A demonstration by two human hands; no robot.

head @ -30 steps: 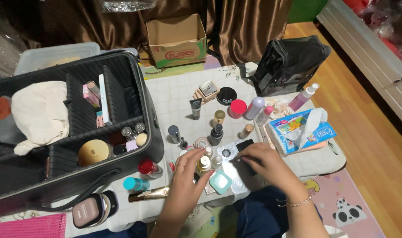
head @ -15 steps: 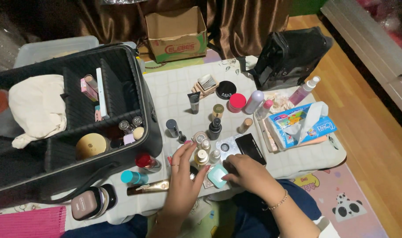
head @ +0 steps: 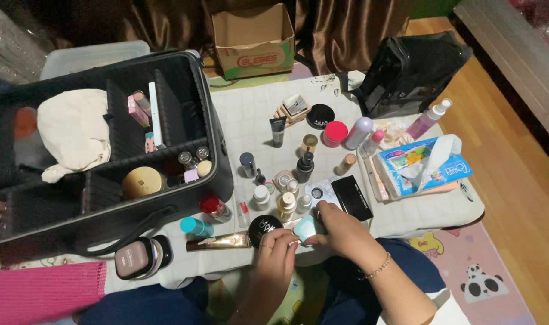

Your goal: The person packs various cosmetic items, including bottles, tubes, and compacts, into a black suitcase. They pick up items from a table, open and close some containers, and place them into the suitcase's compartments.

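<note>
My right hand [head: 342, 232] grips a small mint-green compact [head: 307, 227] at the near edge of the low white table [head: 250, 114]. The fingertips of my left hand [head: 277, 251] touch the same compact from the left. A round black compact [head: 263, 227] lies just above my left hand, and a gold tube [head: 219, 242] lies to its left. Behind my hands stand several small bottles and jars [head: 285, 203], and a black palette [head: 351, 197] lies flat beside them.
An open black makeup case [head: 106, 180] with dividers, a cream pouch [head: 73, 132] and jars fills the left. A tissue pack [head: 422, 165] and a black bag [head: 410, 72] sit at right, a cardboard box [head: 253, 39] at the back, and a pink sleeve [head: 43, 292] at lower left.
Both hands have drawn back from the bottles and palette toward the near table edge. The mint-green compact, lying on the table before, is now lifted between them.
</note>
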